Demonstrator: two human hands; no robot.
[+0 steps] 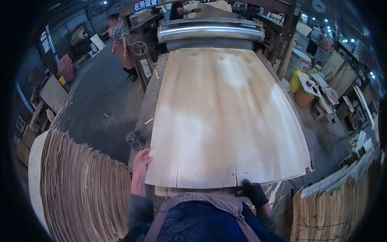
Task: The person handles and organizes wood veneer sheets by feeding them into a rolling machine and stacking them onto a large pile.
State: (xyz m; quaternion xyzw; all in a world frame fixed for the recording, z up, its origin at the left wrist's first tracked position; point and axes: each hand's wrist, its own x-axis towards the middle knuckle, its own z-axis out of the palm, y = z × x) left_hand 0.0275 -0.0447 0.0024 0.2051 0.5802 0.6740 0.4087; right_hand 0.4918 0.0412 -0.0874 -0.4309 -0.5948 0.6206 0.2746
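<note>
Touching L edge of wide veneer sheet nr its front corner w/ bare L hand, fingers half-curled; can't tell if pinching. Up against near edge, R of ctr, w/ dark-gloved R hand; can't tell if gripping. As for sheet: laid flat in front of torso over dusty desk, w/ far edge just short of shiny metal roller & short splits in near edge. Off to L, thick veneer stack; to R, 2nd stack. Farther off L, person in apron.
</note>
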